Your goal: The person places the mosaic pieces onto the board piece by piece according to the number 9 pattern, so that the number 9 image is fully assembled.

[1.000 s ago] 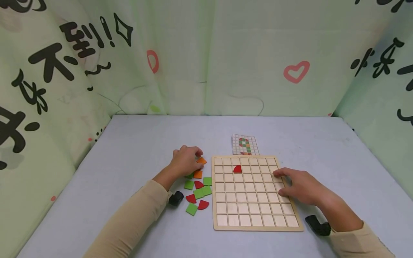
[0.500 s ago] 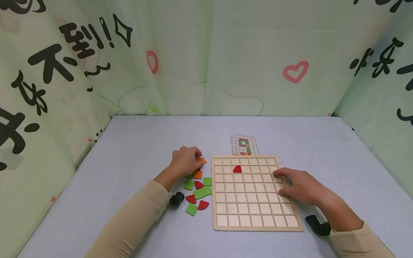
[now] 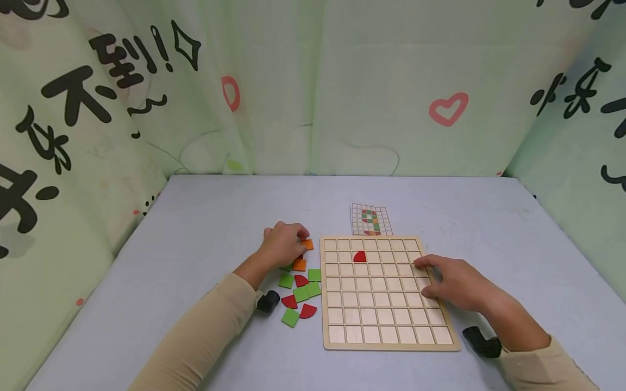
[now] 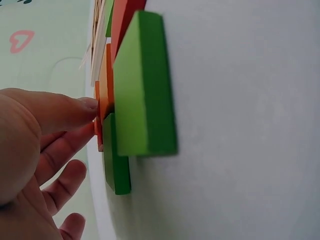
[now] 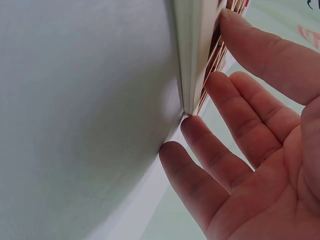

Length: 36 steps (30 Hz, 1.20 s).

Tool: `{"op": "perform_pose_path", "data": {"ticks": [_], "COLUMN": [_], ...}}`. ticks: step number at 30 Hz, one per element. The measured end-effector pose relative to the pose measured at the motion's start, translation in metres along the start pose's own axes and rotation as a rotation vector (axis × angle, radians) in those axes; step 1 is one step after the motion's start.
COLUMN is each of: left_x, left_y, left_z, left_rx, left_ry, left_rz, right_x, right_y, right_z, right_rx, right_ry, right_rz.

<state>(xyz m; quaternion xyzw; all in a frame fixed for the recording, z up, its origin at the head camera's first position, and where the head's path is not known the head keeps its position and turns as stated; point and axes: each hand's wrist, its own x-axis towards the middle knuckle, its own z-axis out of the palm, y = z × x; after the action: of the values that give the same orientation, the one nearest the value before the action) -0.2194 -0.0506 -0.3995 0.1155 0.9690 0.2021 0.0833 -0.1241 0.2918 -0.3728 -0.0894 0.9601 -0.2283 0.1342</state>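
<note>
At the far end of a loose pile of tiles, my left hand [image 3: 282,243] pinches an orange square tile [image 3: 307,244] between thumb and fingers. In the left wrist view the thumb [image 4: 75,111] touches orange wood, and the fingertips behind it are partly hidden. Just below lies another orange tile [image 3: 299,265]. The wooden grid board [image 3: 390,346] holds one red quarter-circle tile [image 3: 360,256] in an upper cell. My right hand [image 3: 457,279] rests on the board's right edge, fingers loosely extended; the right wrist view shows its thumb [image 5: 265,52] over the grid side.
Several green square tiles [image 3: 290,317] and red quarter-circle tiles [image 3: 308,310] lie left of the board. A printed pattern card [image 3: 383,220] sits behind the board. Printed curtains surround the white table [image 3: 220,201].
The orange tile at my left fingertips has turned slightly, its edges now straighter. My left hand has shifted barely to the right; the right hand stays put.
</note>
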Motion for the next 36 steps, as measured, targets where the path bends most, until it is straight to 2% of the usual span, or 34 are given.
{"op": "perform_pose_path", "data": {"ticks": [9,15,36], "left_x": [0.0010,0.0025,0.0044], "left_y": [0.0000,0.0005,0.0028], "left_z": [-0.0017,0.0003,-0.0011], "left_rx": [-0.010,0.003,0.040], "left_ry": [0.008,-0.010,-0.027], "left_rz": [0.001,0.004,0.022], "right_x": [0.0003,0.0004,-0.0004], "right_y": [-0.0001,-0.0002,0.0001], "right_z": [0.0003,0.0005,0.0006], "right_rx": [0.002,0.005,0.003], "right_ry": [-0.001,-0.014,0.003], "right_rz": [0.002,0.019,-0.009]}}
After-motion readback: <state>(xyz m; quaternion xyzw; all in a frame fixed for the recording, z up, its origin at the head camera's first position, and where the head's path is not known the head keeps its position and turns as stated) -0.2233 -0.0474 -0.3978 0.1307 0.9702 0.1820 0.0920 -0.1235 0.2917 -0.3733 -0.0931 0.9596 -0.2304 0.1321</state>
